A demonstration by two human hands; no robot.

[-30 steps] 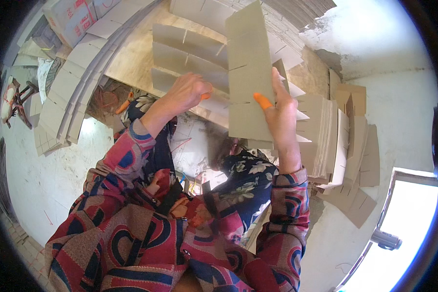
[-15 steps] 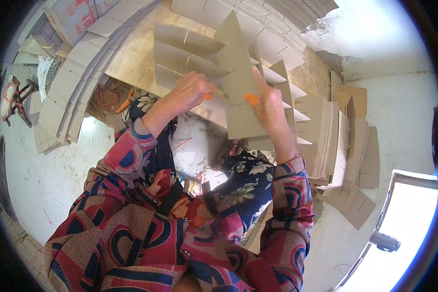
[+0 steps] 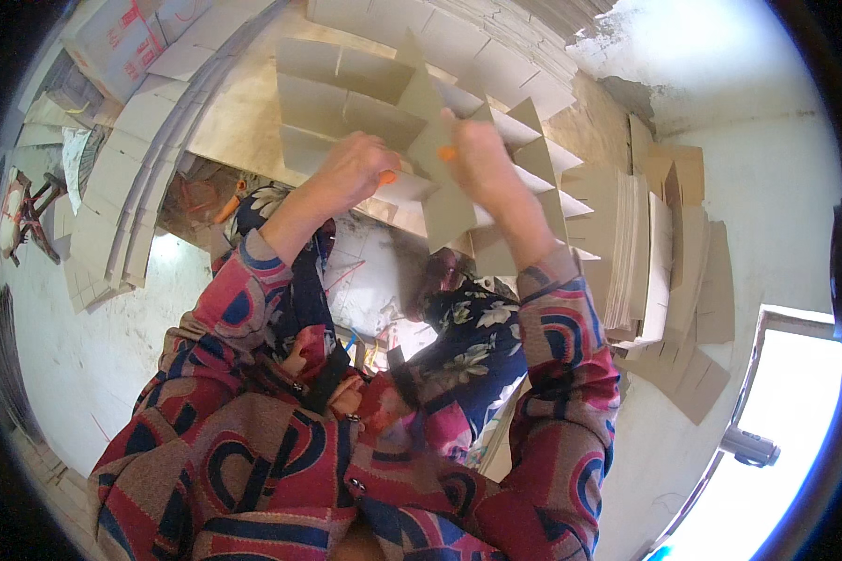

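The left hand (image 3: 351, 168) is curled up like a loose fist, with an orange cover (image 3: 387, 177) on 1 finger or thumb. It is right by the near left side of a cardboard grid (image 3: 318, 107). The cameras' view does not show if it is pinching a strip, so one cannot tell.

The right hand (image 3: 486, 164) is bent, not spread wide, and it also wears 1 bit of orange. It touches a tall cardboard strip (image 3: 428, 145) that stands up across the others in the middle of the grid. The hand is blurry, so one cannot tell if it pinches the strip or just pushes on it.

The grid sits on a wooden table (image 3: 239, 112), in front of the person's knees. At least 3 long strips make its left side, with open spaces between them.

A big white box (image 3: 112, 47) with red marks is at the far left; its inside is hidden. A cardboard stack (image 3: 617, 243) stands just right of the grid.
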